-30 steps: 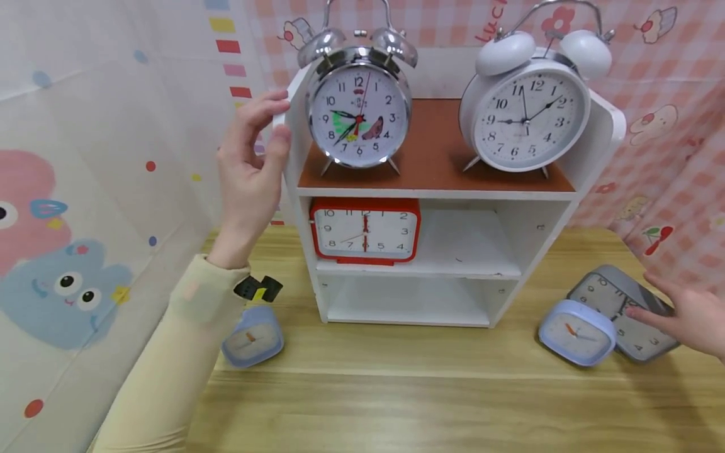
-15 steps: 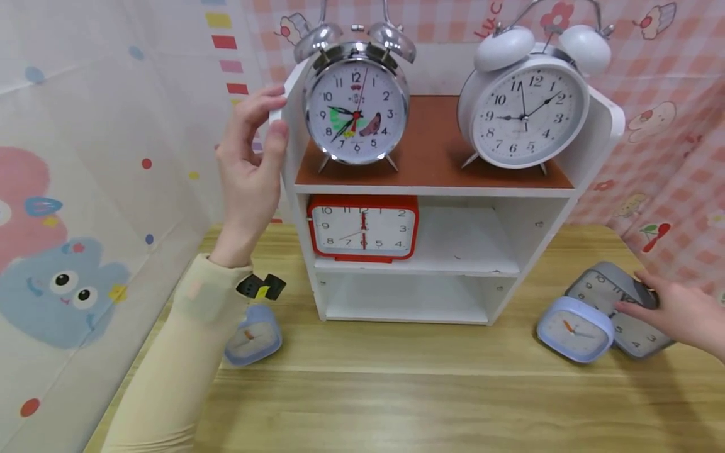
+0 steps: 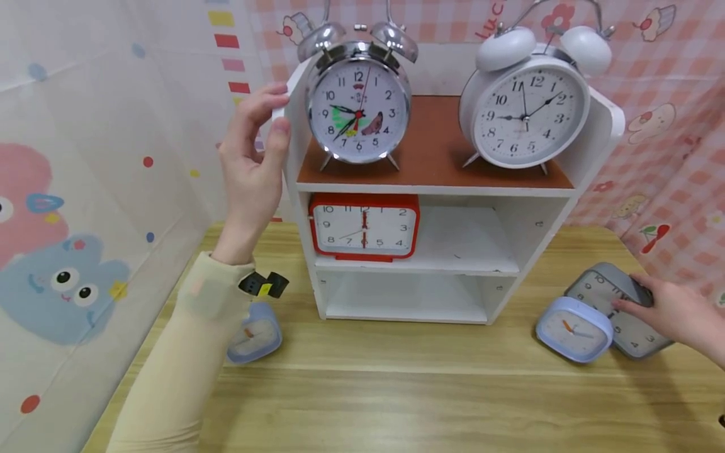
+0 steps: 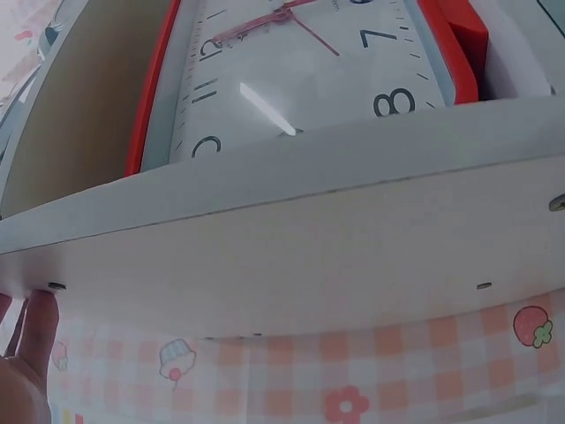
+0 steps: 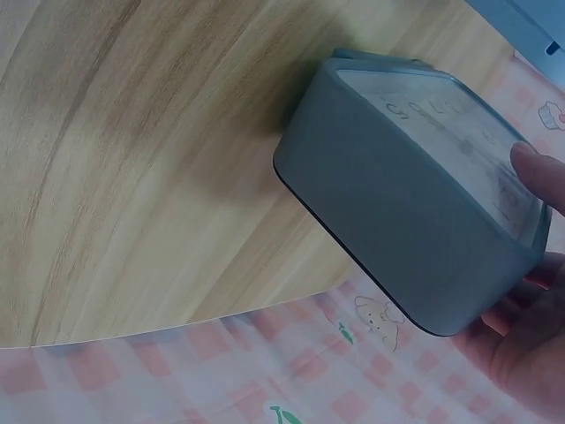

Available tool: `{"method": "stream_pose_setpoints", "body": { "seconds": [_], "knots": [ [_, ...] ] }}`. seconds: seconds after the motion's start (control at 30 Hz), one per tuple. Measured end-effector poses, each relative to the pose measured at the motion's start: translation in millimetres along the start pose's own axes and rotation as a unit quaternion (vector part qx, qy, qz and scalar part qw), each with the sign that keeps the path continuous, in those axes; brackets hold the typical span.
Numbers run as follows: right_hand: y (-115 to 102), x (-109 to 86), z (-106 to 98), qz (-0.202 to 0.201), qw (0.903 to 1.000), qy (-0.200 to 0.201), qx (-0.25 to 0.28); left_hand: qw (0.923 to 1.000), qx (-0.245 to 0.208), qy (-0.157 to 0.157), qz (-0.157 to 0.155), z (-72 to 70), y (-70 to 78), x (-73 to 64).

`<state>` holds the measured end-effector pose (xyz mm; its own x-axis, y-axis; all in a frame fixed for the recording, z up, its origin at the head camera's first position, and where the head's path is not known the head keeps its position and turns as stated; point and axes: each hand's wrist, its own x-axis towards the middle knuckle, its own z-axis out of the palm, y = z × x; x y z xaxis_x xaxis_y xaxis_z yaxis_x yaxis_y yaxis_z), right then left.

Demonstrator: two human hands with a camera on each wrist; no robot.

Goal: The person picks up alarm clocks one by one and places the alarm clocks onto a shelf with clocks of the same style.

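Observation:
My left hand (image 3: 253,157) pinches the edge of the white shelf's (image 3: 436,192) left side panel, thumb in front and fingers behind. At the right, my right hand (image 3: 676,311) grips a grey clock (image 3: 640,336) by its upper right corner. In the right wrist view the thumb (image 5: 537,172) lies on the clock face while the fingers curl behind the case. The grey clock leans tilted, partly hidden by a small light-blue clock (image 3: 574,330) in front of it.
A silver twin-bell alarm clock (image 3: 359,113) and a white twin-bell alarm clock (image 3: 529,116) stand on the brown top shelf. A red rectangular clock (image 3: 364,229) sits on the middle level. Another light-blue clock (image 3: 256,336) stands on the wooden table (image 3: 396,390), below my left wrist.
My right hand has come in onto the grey clock's corner and closed its thumb and fingers around it. The left hand keeps its hold on the shelf panel.

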<state>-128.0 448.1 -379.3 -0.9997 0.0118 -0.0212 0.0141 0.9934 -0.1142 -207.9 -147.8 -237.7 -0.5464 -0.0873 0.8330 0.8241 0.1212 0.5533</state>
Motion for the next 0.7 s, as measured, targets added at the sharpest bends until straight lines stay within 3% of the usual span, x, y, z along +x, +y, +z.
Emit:
{"method": "stream_pose_setpoints", "body": {
  "seconds": [0.43,0.6,0.7],
  "knots": [
    [1.7,-0.1,6.4,-0.035,0.9994,-0.002,-0.004,1.0000,-0.001,0.003,-0.007,-1.3,-2.7,-4.7],
    [-0.9,-5.5,5.5,-0.049,0.9953,0.082,0.013,1.0000,0.003,0.001,-0.007,-0.2,-2.0,-4.2],
    [-1.9,-9.5,4.0,-0.056,0.9846,0.154,0.061,0.9999,-0.001,-0.003,-0.010,1.7,-0.9,-3.6]
  ]
}}
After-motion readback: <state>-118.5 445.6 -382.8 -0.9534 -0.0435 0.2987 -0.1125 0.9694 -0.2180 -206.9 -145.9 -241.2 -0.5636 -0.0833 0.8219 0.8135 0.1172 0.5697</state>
